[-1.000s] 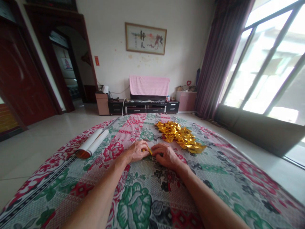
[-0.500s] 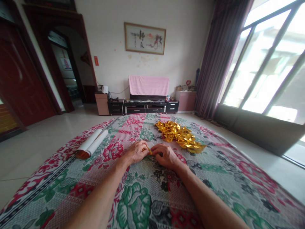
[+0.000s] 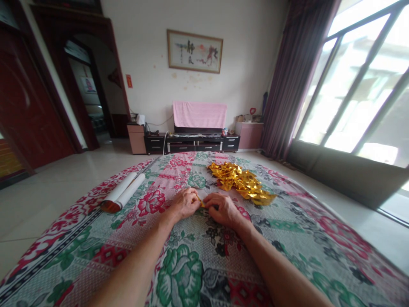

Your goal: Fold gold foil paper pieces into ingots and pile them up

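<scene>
A small piece of gold foil paper lies between my two hands over the middle of the cloth. My left hand pinches its left side, fingers curled. On the right side, my right hand has its fingers closed on the same piece. Most of the foil is hidden by the fingers. Beyond my right hand, a heap of folded gold foil pieces rests on the flowered cloth. Two white rolls with a gold inner side lie at the left of the cloth.
Past the far edge of the cloth is a low black cabinet bearing something covered by a pink cloth. A purple curtain and large window stand at the right. Dark red doors are at the left.
Both hands stay in nearly the same place, with only slight finger movement around the small foil piece. The heap and the rolls have not moved.
</scene>
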A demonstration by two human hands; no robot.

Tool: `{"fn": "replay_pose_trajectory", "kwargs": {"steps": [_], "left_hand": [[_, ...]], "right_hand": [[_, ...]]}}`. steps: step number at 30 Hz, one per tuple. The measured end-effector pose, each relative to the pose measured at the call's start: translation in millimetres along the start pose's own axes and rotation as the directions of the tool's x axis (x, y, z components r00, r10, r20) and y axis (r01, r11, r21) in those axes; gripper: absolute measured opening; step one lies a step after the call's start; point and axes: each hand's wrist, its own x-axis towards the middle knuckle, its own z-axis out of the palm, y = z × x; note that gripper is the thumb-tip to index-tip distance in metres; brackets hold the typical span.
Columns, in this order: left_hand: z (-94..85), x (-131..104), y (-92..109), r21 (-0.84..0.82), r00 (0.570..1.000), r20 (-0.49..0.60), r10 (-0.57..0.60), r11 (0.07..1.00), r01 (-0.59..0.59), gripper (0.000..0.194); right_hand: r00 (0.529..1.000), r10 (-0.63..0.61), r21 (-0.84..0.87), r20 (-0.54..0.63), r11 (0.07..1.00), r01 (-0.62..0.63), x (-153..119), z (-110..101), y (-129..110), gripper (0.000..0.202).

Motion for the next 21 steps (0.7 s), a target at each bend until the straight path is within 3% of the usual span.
{"fn": "replay_pose_trajectory", "kwargs": {"steps": [8,21], "left_hand": [[2.7,0.3,3.1,0.062,0.999,-0.053,0.003,0.998,0.000,0.015],[3.5,-0.1,2.6,0.016,0.999,-0.048,-0.002,1.000,0.002,0.013]], "right_hand": [[1.000,0.003,-0.013,-0.028,1.000,-0.004,0.3,1.1,2.3,0.023],[0.999,0.004,0.007,-0.043,1.000,-0.004,0.5,-0.6,1.2,0.024]]}}
